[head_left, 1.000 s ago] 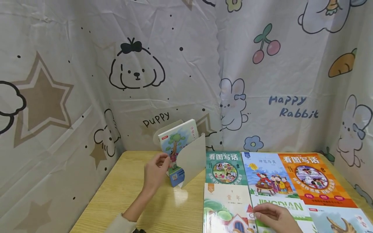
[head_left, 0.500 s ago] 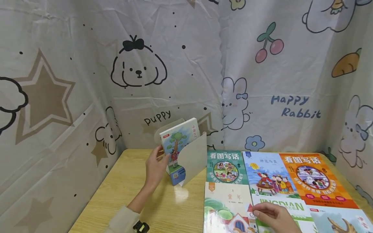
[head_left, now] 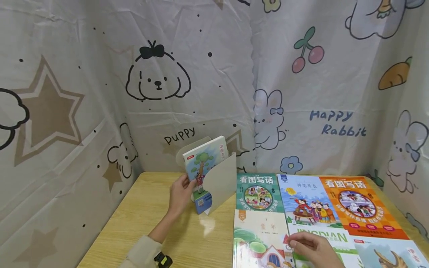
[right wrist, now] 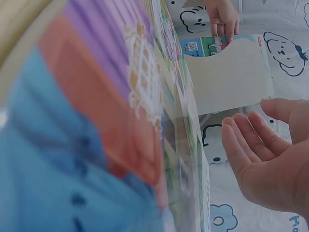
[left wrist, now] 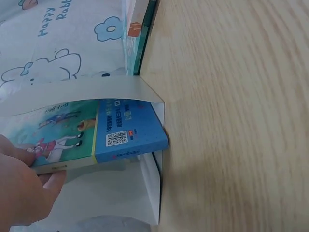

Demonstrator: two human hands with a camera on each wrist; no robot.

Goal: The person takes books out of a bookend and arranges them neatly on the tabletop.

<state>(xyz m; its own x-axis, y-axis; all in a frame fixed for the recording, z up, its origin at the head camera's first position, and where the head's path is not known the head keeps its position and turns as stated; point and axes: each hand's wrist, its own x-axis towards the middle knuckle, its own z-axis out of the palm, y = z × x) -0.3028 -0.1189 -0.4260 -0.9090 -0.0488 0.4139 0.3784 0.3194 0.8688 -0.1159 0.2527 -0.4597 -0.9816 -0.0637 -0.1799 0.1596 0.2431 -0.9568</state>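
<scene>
My left hand (head_left: 180, 195) pinches the free edge of a picture book (head_left: 204, 158), with the thumb on its front cover and fingers behind it. The book stands tilted inside a white book holder (head_left: 222, 182), whose curved front wall hides part of the cover. In the left wrist view the blue lower corner of the book (left wrist: 130, 130) sits between the holder's walls. My right hand (head_left: 315, 247) is over the green-and-white JINGDIAN book (head_left: 338, 238), its fingers loosely bent and holding nothing. The right wrist view shows that hand (right wrist: 270, 159) with its fingers apart from the book covers.
Several books lie flat at the right: a teal one (head_left: 258, 193), a blue one (head_left: 310, 201), an orange one (head_left: 365, 206), a cream one (head_left: 263, 238) and one with antlers (head_left: 390, 253). A printed curtain (head_left: 207, 93) stands behind the wooden table (head_left: 140, 216).
My left hand has moved slightly right and closed its fingers round the book's edge. The book and holder look unmoved. My right hand has shifted slightly left.
</scene>
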